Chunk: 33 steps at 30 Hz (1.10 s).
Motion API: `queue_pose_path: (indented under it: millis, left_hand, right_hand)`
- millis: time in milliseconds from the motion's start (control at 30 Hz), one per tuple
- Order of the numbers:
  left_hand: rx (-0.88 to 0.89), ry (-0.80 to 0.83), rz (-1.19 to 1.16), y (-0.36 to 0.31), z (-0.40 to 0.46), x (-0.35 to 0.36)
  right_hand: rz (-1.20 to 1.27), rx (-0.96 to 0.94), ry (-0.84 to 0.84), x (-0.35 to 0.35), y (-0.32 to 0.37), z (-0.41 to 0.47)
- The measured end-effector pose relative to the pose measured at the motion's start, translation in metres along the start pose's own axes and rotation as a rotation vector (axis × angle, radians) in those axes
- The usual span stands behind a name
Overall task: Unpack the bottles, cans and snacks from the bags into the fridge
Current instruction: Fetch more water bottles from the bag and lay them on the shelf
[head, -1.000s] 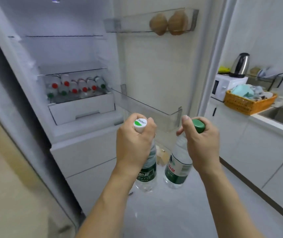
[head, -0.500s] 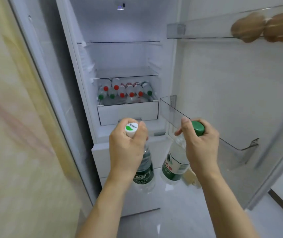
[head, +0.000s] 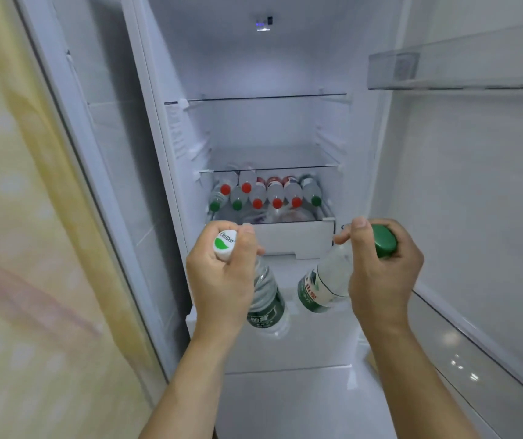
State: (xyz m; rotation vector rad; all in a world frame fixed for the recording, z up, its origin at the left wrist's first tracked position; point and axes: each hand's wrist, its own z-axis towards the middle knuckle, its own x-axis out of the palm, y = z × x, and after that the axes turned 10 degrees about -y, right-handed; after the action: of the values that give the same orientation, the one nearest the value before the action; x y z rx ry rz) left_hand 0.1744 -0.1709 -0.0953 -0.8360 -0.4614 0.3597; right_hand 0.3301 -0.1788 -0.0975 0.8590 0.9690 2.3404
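Left hand: the left hand (head: 222,280) is nearest, fingers curled tight round the neck of a water bottle with a white cap (head: 266,299), which hangs below the fist with its green label facing down and away.
Right hand: the right hand (head: 383,274) grips the neck of a water bottle with a green cap (head: 320,286); this bottle tilts inward, its base leaning toward the other bottle, the 2 close but apart.
Position of both bottles: held in the air in front of the open fridge (head: 171,153), over its lower white front, not yet on any shelf.
Drawer: beyond the hands, a white drawer (head: 298,236) sits under a glass shelf (head: 269,170).
Stored bottles: a row of bottles lying on their sides (head: 266,194) fills the space below that shelf, caps toward the camera, 4 red and 3 green visible.
Upper shelves: another glass shelf (head: 266,97) sits higher.
Door: the open door's clear bin (head: 456,71) is at the right.
Left edge: a yellow wall (head: 16,248).
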Motion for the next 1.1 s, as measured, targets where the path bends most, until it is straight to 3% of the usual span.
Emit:
queue_pose_path:
  millis: [533, 800, 1100]
  left_hand:
    - [0.228, 0.079, -0.288, 0.131, 0.121, 0.09]
    - [0.445, 0.253, -0.227, 0.188, 0.154, 0.139]
    - [0.647, 0.513, -0.412, 0.257, 0.187, 0.18]
  right_hand:
    - [0.02, -0.222, -0.135, 0.123, -0.126, 0.076]
    - [0.039, -0.238, -0.197, 0.161, -0.203, 0.12]
    - [0.046, -0.395, -0.284, 0.192, -0.261, 0.15]
